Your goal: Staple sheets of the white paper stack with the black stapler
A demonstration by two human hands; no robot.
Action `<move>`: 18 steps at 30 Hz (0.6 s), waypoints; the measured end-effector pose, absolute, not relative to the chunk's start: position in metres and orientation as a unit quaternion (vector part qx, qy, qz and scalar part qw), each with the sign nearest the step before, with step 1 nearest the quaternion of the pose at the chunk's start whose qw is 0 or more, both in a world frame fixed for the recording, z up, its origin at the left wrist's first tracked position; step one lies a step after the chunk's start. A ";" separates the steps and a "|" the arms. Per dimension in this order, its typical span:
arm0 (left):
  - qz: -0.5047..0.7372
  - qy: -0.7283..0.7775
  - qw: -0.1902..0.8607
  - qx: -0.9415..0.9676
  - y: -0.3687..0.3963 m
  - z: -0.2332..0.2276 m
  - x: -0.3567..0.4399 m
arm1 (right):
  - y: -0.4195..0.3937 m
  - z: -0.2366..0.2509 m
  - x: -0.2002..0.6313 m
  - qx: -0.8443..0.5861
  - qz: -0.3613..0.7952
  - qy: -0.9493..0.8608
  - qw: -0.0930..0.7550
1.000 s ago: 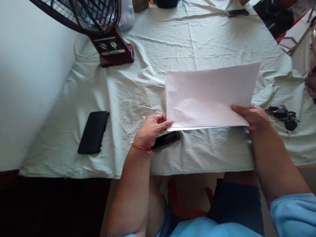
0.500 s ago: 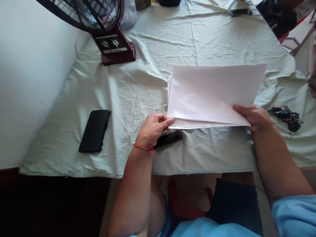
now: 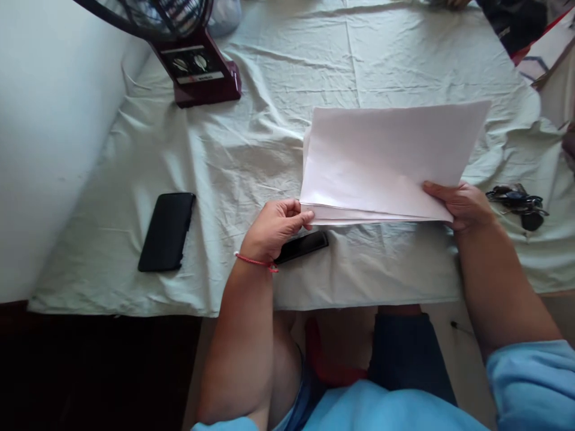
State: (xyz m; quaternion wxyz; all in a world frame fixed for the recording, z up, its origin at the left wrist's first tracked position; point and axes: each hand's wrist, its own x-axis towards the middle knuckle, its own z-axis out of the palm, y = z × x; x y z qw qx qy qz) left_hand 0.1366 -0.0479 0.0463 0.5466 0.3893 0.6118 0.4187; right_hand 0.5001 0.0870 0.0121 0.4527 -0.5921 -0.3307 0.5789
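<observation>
Several white sheets of paper are held in a loose stack above the cloth-covered table, their near edges slightly fanned apart. My left hand pinches the near left corner between thumb and fingers; a red string is tied round that wrist. At the near right corner, my right hand grips the stack, thumb on top and the other fingers hidden beneath. A slim black object, partly covered by my left hand, lies on the cloth just below the papers.
A black phone-like slab lies at the left. The dark red base of a fan stands at the back left, by the wall. A bunch of keys rests right of my right hand. Pale green cloth covers the table.
The whole view has shifted a little, so table things sit slightly higher in the picture. Both hands keep their hold on the papers, whose near edges are a bit more spread at the left.
</observation>
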 end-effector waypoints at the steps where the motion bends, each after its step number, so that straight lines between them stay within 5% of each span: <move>1: 0.437 0.611 0.552 0.362 -0.047 0.046 0.135 | 0.087 0.012 0.500 -0.590 0.580 -0.331 0.453; 8: 0.535 0.615 0.530 0.236 -0.039 0.040 0.133 | 0.086 0.012 0.499 -0.585 0.581 -0.340 0.452; 18: 0.506 0.674 0.457 0.284 -0.035 0.033 0.145 | 0.086 0.012 0.497 -0.596 0.554 -0.345 0.469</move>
